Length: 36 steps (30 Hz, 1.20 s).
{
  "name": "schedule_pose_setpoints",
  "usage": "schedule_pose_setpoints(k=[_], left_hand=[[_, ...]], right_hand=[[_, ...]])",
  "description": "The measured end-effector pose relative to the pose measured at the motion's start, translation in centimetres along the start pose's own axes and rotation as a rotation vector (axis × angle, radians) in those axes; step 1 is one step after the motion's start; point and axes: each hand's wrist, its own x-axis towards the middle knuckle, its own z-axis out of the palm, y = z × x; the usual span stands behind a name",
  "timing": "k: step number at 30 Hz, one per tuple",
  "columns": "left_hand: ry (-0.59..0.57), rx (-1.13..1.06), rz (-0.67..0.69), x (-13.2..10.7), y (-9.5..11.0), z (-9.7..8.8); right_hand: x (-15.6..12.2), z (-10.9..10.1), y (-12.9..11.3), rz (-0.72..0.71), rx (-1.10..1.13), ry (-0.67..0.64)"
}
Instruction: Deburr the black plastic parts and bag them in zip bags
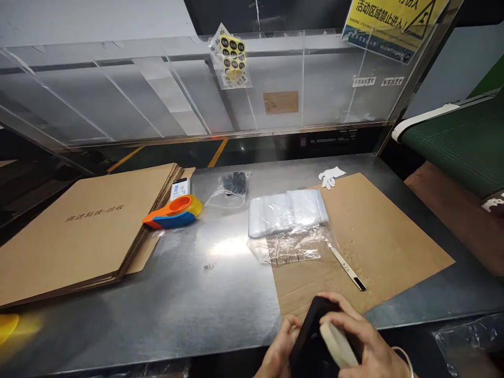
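Note:
At the table's front edge, my left hand is closed around the left side of a black, case-like object, which is tilted and cut off by the bottom of the view. My right hand grips a pale beige block with rounded edges and holds it against or just over the black object. I cannot tell whether the two touch. Some right fingers reach over the black object's top edge. A slim white tool marked A26 lies on the brown cardboard sheet beyond my hands.
A stack of clear plastic bags lies partly on the sheet, near a white glove. Leftward are a bagged dark item, an orange-blue tape dispenser and stacked flat cartons. A green conveyor belt runs at right.

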Motion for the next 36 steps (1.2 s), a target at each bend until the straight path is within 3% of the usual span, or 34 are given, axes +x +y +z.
schedule_pose_setpoints(k=[3,5,8,11,17,21,25,30,36], left_hand=[[-0.002,0.303,-0.027,0.8,0.9,0.7],[0.038,0.397,0.038,1.2,0.4,1.0],[0.055,0.55,0.191,1.3,-0.9,0.7],[0.073,0.731,0.294,1.1,-1.4,0.4],[0.102,0.829,0.235,1.2,-0.1,1.9],[0.168,0.895,0.277,1.0,-0.6,2.1],[0.18,0.928,0.429,0.8,-1.7,1.7],[0.215,0.918,0.363,1.1,-1.4,2.1],[0.216,0.98,0.426,1.1,-1.4,1.8]], right_hand=[[0.3,0.5,-1.3,-0.096,-0.137,-0.159],[0.1,0.6,-1.1,-0.144,-0.137,-0.166],[-1.0,0.1,0.1,-0.11,-0.125,0.019],[-1.9,-0.4,0.7,-0.048,-0.265,0.156],[-0.5,1.0,-1.9,-0.257,-0.569,-0.033],[0.5,1.6,-3.3,-0.345,-0.672,-0.16],[0.3,1.3,-2.9,-0.306,-0.699,-0.143],[0.2,2.0,-1.5,-0.426,-0.68,-0.105],[1.0,1.2,-2.9,-0.34,-0.736,-0.161]])
